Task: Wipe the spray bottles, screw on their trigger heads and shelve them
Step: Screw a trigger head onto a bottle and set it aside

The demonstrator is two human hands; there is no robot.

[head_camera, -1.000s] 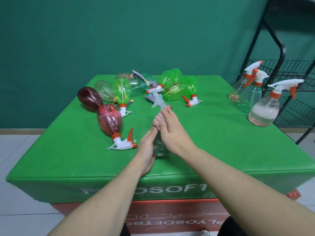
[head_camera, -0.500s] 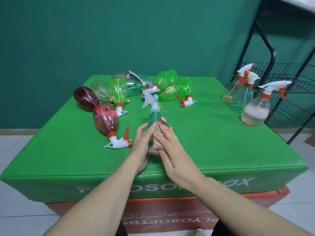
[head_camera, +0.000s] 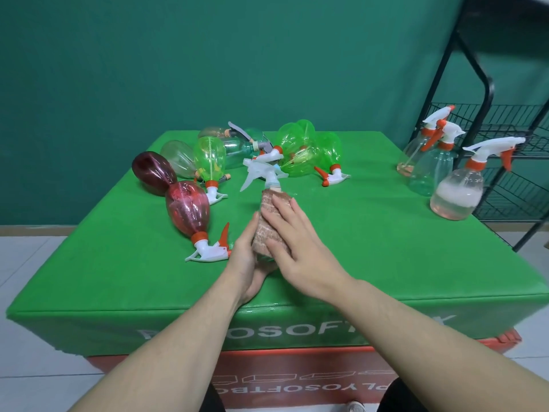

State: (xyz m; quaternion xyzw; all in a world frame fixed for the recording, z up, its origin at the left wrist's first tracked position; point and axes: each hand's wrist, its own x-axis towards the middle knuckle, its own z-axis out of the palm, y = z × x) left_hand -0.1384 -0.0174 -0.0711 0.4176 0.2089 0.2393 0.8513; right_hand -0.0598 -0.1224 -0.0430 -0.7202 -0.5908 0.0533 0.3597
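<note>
A clear spray bottle with a pale translucent trigger head (head_camera: 259,170) is tilted away from me over the green table (head_camera: 371,248). My left hand (head_camera: 246,263) cups its lower body from the left and underneath. A pinkish cloth (head_camera: 267,226) is wrapped over the bottle from the neck down. My right hand (head_camera: 297,242) lies on that cloth with its fingers spread and pressing. Most of the bottle's body is hidden by cloth and hands.
Two red bottles (head_camera: 187,208) and several green and clear ones (head_camera: 300,153) lie on the table's far half. Three bottles (head_camera: 456,188) stand upright at its right edge. A black wire shelf rack (head_camera: 487,93) stands just right of them.
My right hand has slid the cloth from the bottle's neck down over its body. My left hand has shifted from the bottle's side to under its base and tipped it more upright.
</note>
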